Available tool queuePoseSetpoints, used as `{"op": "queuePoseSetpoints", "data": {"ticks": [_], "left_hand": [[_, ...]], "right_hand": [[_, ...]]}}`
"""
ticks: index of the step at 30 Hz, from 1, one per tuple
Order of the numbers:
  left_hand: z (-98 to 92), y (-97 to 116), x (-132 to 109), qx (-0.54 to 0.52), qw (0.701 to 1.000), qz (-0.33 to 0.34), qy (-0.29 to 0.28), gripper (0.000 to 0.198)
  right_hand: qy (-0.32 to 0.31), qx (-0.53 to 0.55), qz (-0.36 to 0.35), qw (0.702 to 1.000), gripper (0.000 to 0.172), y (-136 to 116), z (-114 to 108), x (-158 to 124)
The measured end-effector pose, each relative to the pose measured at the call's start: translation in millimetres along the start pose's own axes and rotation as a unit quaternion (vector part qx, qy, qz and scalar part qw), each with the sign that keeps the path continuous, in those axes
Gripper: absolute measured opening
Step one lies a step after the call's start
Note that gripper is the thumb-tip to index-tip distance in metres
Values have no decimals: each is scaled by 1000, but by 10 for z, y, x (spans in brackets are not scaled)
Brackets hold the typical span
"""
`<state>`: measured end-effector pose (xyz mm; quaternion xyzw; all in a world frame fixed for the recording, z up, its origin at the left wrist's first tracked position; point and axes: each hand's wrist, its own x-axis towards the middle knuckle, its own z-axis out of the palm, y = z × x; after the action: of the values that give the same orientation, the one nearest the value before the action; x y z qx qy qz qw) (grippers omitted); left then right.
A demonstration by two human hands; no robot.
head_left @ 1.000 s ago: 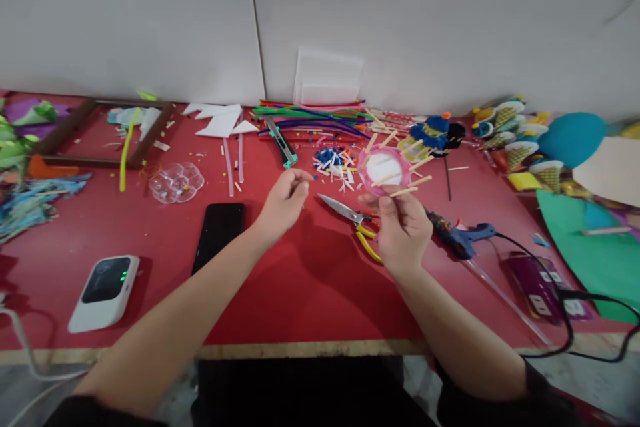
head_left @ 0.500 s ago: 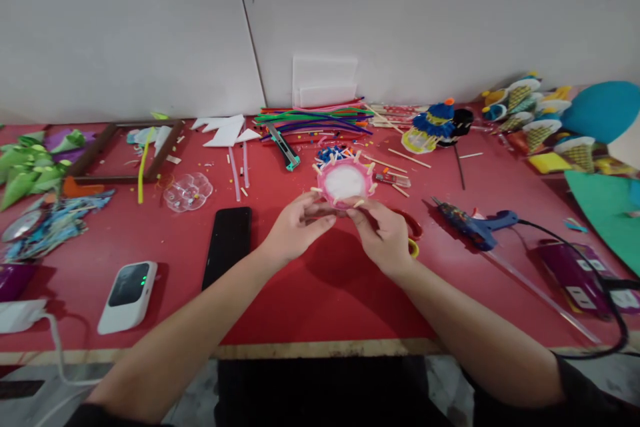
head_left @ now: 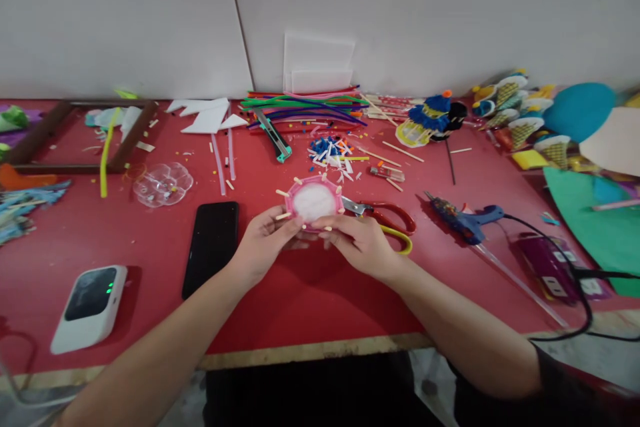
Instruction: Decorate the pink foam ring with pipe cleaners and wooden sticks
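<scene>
Both hands hold a small pink round craft piece (head_left: 314, 202) with a white middle and several short pale sticks poking out around its rim. My left hand (head_left: 265, 240) grips its lower left edge, thumb on top and fingers underneath. At the lower right edge, my right hand (head_left: 363, 243) pinches the rim near one of the sticks. The piece is tilted toward me above the table; its underside is hidden. Just behind my right hand lie scissors (head_left: 395, 220) with red and yellow handles.
A black phone (head_left: 210, 247) and a white device with a small screen (head_left: 90, 307) lie at left. Blue glue gun (head_left: 465, 217) and its cord are at right. Farther back are a box cutter (head_left: 273, 137), cut scraps (head_left: 333, 153), pipe cleaners (head_left: 305, 107) and a blue-hatted figure (head_left: 433, 119).
Both hands have brought the pink piece a little nearer and leftward in view. More of the scissors and the cut scraps now shows. The whole view has shifted slightly.
</scene>
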<state>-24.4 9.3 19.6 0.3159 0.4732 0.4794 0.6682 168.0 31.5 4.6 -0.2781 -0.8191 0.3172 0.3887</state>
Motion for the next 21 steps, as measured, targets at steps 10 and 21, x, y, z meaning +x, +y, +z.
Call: {"op": "queuePoseSetpoints", "data": {"ticks": [10,21], "left_hand": [[-10,-67,-17,28,1000,-11,5,24],[27,-78,-21,8,999,-10,37,19]], "right_hand": [[-50,8,10,999,23,5,-13,-28],[4,-100,-10,995,17,-16,-19,-44]]}}
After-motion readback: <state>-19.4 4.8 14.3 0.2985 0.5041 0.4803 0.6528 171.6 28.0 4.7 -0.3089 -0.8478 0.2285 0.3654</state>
